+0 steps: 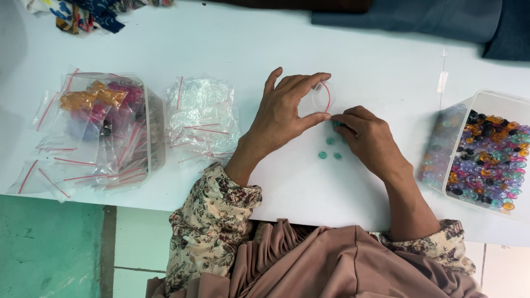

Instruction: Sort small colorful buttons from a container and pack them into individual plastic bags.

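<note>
Head view: left hand (287, 113) fingers grip a small clear red-striped zip bag (322, 97); right hand (369, 138) fingers pinch a teal bead; three teal plastic beads (329, 149) wait at 6 o'clock on the white bench (232, 44).

My left hand (287, 113) holds a small bag (323, 96): thin clear plastic film, glossy, red seal strip. Teal beads (329, 149) by my right hand (367, 138): translucent plastic, shiny. Table (237, 44): smooth, matt white. Tub (486, 99): clear rigid plastic. Spare bags (201, 118): crinkled, glossy film. My sleeves: soft matt floral cloth.
</note>
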